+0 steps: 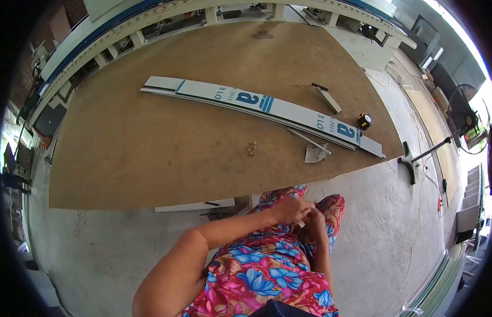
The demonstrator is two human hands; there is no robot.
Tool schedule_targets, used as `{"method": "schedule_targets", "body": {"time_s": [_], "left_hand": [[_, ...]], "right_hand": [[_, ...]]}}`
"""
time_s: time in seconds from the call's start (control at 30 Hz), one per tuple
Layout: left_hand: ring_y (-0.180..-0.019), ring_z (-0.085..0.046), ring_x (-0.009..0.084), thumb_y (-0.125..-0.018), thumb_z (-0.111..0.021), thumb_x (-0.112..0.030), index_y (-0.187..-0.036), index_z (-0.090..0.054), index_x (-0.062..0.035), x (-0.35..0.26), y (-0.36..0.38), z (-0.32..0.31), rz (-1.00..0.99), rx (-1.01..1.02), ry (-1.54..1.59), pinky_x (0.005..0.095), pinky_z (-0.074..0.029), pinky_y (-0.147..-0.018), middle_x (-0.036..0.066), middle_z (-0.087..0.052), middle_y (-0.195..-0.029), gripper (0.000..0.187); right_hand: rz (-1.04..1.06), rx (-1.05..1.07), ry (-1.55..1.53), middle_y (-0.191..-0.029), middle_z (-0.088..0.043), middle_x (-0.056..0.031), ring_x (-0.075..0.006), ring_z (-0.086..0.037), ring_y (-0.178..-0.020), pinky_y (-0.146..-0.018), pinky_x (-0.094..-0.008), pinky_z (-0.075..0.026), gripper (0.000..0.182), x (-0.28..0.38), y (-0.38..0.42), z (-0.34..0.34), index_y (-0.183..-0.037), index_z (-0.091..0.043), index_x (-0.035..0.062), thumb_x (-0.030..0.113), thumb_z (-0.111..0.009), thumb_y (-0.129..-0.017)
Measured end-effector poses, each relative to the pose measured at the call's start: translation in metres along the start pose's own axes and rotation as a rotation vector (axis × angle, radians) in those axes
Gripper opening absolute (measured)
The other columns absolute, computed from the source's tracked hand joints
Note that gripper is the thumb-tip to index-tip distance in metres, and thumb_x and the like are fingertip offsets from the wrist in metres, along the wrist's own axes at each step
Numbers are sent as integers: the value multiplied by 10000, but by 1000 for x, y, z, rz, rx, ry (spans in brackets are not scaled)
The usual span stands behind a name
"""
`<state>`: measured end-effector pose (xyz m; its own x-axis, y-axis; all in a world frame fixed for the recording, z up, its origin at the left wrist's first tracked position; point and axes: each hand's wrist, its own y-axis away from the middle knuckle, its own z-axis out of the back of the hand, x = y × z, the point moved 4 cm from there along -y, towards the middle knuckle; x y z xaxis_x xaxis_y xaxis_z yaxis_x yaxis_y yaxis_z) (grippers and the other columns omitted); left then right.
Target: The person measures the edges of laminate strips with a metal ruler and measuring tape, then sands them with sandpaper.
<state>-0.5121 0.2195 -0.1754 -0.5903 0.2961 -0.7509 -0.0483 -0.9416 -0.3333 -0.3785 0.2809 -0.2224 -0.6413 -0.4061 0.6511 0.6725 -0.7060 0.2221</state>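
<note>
My left hand [292, 210] and my right hand [315, 224] meet above my lap, just off the table's front edge. Fingers of both are drawn together around a small pale item [301, 224], too small to name. On the brown table [129, 137] lies a long pale strip [209, 95] with blue lettering, slanting down to the right. In front of it are a thin white stick [308, 140], a scrap of clear film [313, 154] and some small brass-coloured pieces [251, 149]. Behind its right end lie a black-and-yellow tape measure [365, 121] and a try square [327, 99].
A long machine frame [137, 38] runs along the table's far side. To the right stands a black fan [464, 119] on a pole with a footed base [408, 162]. Cables [412, 103] trail over the floor there. Under the front edge sits a white panel [193, 205].
</note>
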Motion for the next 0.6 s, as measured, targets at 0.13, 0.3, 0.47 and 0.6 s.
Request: {"method": "schedule_targets", "body": {"time_s": [0.13,0.3,0.47,0.6], "left_hand": [[-880,-614,327,-857,-554,-174,-1000,-639,-69,6,-20,84,-43,-130,-159,399,-498,-752,134,-644,-960,197],[-855,-622,312,-829,-576,-136,-959,-649,-84,62,-14,192,178,-550,-335,385,-504,-718,100,-643,-967,158],[-931,-599,294,-777,-639,-95,-973,-636,-69,118,5,246,326,-682,-510,369,-491,-782,101,-621,-991,198],[-1137,-483,315,-727,-722,-175,-1174,-548,-104,151,-7,264,305,-545,-692,408,-425,-923,130,-498,-1230,484]], "right_hand": [[130,-261,-114,-958,-658,-147,-267,-619,-907,-790,-345,-490,283,13,9,43,-1059,-631,27,128,-634,-795],[95,-280,-202,-920,-660,-105,-162,-629,-820,-728,-278,-504,287,5,0,50,-1113,-598,-2,121,-609,-854],[54,-255,-248,-940,-678,-141,-230,-662,-826,-741,-324,-511,249,37,-16,47,-1051,-641,23,135,-633,-828],[22,-217,-221,-962,-671,-158,-238,-666,-852,-748,-315,-511,225,95,-33,56,-1030,-644,8,132,-616,-845]]}}
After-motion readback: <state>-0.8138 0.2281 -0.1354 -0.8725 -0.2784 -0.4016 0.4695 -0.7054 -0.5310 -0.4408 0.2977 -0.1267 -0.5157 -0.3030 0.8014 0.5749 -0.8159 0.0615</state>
